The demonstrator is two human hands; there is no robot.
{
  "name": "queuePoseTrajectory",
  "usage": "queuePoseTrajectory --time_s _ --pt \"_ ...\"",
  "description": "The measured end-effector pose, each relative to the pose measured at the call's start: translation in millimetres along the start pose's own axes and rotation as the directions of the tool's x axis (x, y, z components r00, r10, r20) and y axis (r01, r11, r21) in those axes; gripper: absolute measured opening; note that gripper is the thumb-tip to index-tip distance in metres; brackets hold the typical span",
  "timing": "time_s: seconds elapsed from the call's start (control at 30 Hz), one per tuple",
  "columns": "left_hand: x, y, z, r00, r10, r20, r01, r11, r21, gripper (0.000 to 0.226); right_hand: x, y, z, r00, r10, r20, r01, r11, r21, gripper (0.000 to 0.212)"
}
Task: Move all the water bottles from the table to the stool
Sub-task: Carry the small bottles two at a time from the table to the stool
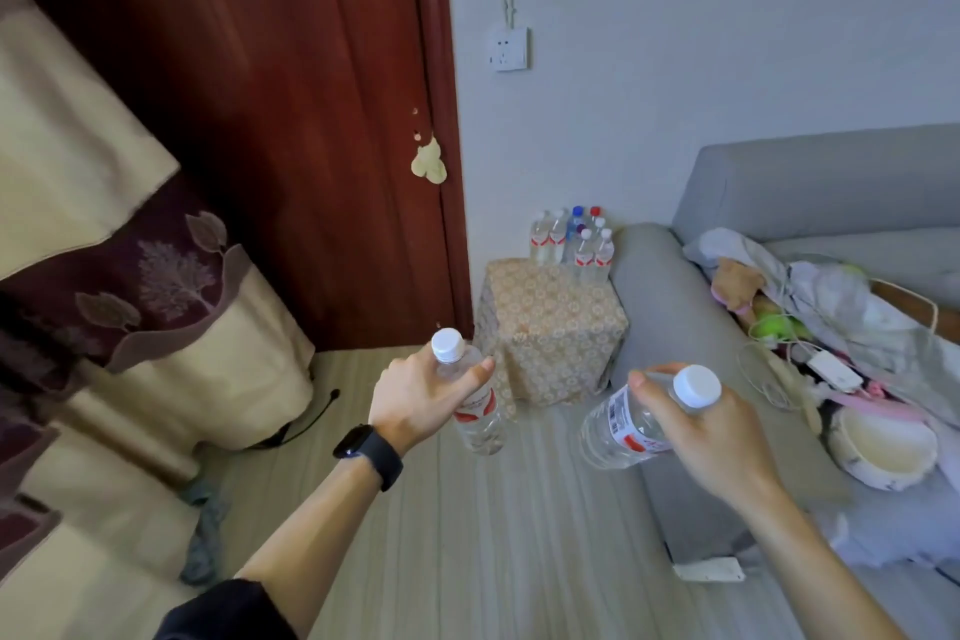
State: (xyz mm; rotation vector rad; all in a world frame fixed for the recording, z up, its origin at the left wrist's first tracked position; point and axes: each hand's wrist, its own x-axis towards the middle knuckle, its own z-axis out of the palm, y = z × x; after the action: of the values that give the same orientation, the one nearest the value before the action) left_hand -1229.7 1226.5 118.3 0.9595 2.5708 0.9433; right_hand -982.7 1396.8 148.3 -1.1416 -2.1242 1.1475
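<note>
Water bottles, one in each hand, both up in the air over the floor [519, 561], short of the stool [550, 327]. Your left hand [421, 400] is curled round the shoulder of the left bottle [480, 424] with the thumb across the front. That covers most of the neck under the white cap, and the bottle hangs close to upright. Your right hand [711, 431] grips the right bottle [623, 426] just below its cap. It's tilted, base swung out to the left, and your fingers hide its far side.

The parked bottles [571, 244] sit bunched at the back right corner of the stool, tight to the wall [675, 42] and just beside the sofa [665, 307] arm. They're small and overlap, so I can't give you a solid count. Most caps are white, one's blue, one's red.

A patterned cloth drapes the whole stool, so its legs and true edges are hidden. The near part of its top shows only cloth. The door [260, 120] is to the left of the stool. The right side runs along the sofa arm, but I can't tell if they touch. The curtain [130, 250] crowds your left and is cut off by the frame.
</note>
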Motion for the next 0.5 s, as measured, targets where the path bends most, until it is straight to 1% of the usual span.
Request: queuePoseTrajectory --time_s 0.07,0.13,0.23,0.33,0.43,0.5 --pt "39 6 8 1.000 0.015 0.027 -0.016 1.000 0.019 0.069 30 1 3 1.000 0.029 -0.011 -0.029 1.000 0.008 0.022" --pt "77 10 20 0.998 0.025 0.051 -0.027 0.999 0.031 0.067 64 6 6 0.998 0.062 -0.026 -0.061 0.998 0.032 0.037" --pt "130 13 47 0.996 0.030 0.087 -0.033 0.999 0.036 0.064 116 23 11 0.994 0.108 -0.020 -0.107 0.994 0.004 0.055" --pt "179 22 75 0.991 0.022 0.131 -0.028 0.999 0.045 0.066 170 40 17 0.990 0.143 -0.003 -0.143 0.990 -0.004 0.056" --pt "228 34 101 0.988 0.001 0.153 -0.007 0.999 0.035 0.077 225 54 18 0.986 0.165 0.029 -0.165 0.986 -0.004 0.058" --pt "258 41 116 0.986 -0.026 0.166 0.020 0.999 0.038 0.080 260 63 17 0.982 0.179 0.062 -0.178 0.984 -0.017 0.060"
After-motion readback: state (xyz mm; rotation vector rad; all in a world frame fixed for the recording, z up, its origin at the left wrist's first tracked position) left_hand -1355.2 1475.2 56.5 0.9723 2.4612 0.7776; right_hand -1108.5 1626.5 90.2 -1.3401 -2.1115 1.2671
